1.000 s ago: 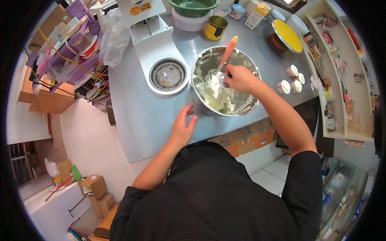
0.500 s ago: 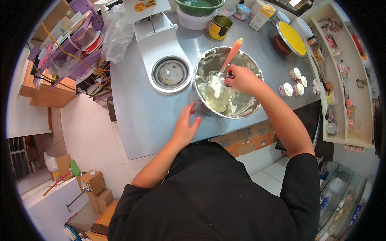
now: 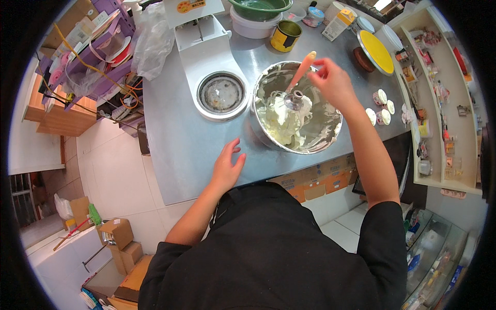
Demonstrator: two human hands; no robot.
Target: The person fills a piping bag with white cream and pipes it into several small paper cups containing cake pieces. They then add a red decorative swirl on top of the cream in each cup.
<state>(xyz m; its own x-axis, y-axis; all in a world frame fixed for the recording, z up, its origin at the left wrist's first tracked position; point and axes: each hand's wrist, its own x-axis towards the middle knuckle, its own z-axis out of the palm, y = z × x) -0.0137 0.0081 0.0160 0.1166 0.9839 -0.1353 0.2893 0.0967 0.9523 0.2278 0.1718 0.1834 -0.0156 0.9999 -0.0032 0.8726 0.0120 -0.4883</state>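
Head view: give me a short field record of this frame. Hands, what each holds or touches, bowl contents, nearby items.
surface: steel table
right hand: raised over the mixing bowl, gripping the orange handle of a spatula
left hand: flat on the table, fingers spread, holding nothing, beside the bowl
mixing bowl: metal, holds pale cream, smeared on the walls
whisk attachment: upright in the cream, coated
mixer base: white, left of the bowl, its round seat unoccupied
behind the bowl: yellow tin, green bowl
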